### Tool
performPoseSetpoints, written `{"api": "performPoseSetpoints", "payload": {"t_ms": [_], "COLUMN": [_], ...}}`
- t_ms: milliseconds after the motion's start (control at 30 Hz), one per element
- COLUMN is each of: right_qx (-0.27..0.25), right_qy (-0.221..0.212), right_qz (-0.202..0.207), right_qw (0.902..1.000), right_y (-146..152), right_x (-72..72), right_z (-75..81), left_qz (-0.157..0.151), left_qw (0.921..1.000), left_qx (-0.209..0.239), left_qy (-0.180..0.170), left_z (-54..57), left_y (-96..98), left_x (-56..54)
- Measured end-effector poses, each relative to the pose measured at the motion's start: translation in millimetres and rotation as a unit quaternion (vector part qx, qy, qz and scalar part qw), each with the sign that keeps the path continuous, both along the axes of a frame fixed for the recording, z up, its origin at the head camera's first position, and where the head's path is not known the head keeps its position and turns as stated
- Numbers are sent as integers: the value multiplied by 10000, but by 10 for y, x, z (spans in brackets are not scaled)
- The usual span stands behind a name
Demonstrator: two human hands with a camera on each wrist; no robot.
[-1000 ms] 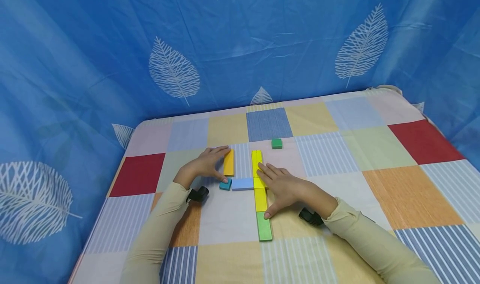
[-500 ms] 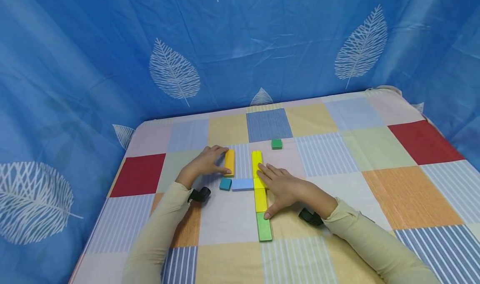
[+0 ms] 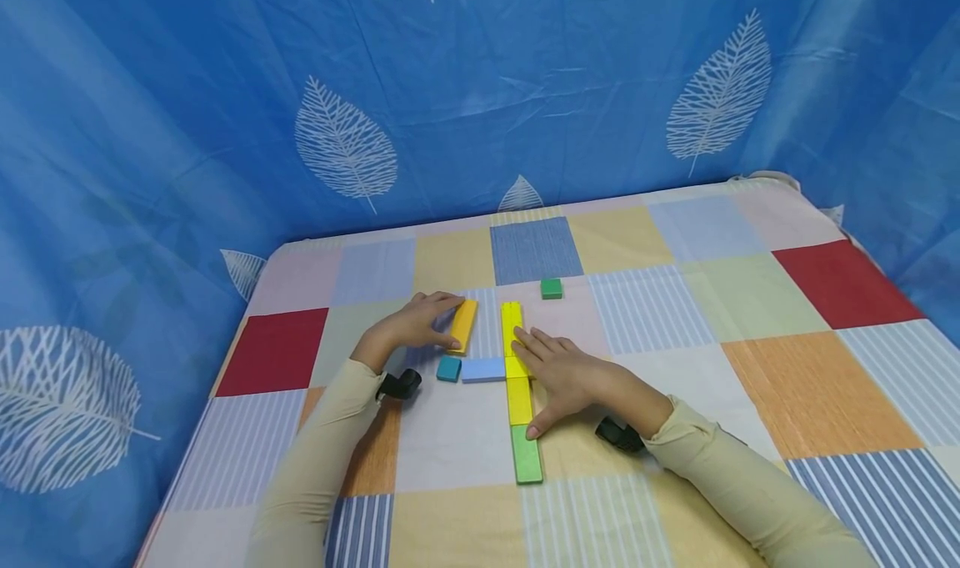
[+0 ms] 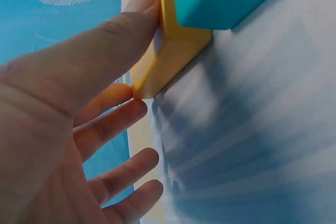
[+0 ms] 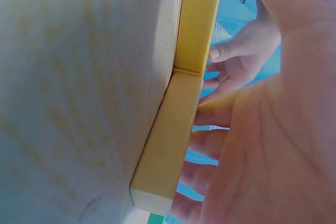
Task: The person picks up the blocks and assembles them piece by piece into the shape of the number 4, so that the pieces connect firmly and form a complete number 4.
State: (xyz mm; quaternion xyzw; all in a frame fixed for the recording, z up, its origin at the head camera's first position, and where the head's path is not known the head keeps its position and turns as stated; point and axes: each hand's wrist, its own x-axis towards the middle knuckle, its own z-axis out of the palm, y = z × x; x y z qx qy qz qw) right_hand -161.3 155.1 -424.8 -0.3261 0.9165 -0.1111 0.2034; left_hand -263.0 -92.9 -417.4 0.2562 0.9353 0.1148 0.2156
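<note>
My left hand point(image 3: 408, 324) holds an orange rectangular block point(image 3: 465, 326) between thumb and fingertips, at its left side. In the left wrist view the thumb lies on the orange block point(image 4: 170, 56), and two fingertips are at its far edge. A small teal block point(image 3: 448, 369) lies just nearer than it, left of a light blue block point(image 3: 483, 371). The blue block meets a column of yellow blocks point(image 3: 519, 401) that ends in a light green block point(image 3: 527, 455). My right hand point(image 3: 568, 378) rests over this column, fingers extended, thumb tip on the green block's upper end.
A small dark green block point(image 3: 551, 289) lies beyond the yellow column, slightly right. The patchwork cloth point(image 3: 630, 501) covers the table. A blue curtain point(image 3: 480, 92) with white leaves hangs behind the far edge and along the left side.
My left thumb has left the teal block and come to the orange one. The orange block has shifted slightly right, its far end turned rightward. My right hand stays still.
</note>
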Motion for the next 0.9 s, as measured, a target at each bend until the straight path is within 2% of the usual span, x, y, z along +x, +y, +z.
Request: {"api": "performPoseSetpoints", "payload": {"t_ms": [400,900], "right_qx": [-24,-28], "right_qy": [-32,-13], "right_qz": [-18,13], "right_qw": [10000,10000], "right_y": [-1,17], "right_x": [-2,8], "right_z": [-4,-9], "left_qz": [75,76], "left_qw": [9999,9999], "left_qx": [34,135], "left_qy": [-60,30], "left_z": [33,39], "left_y": [-12,21], "left_x": [34,-14]}}
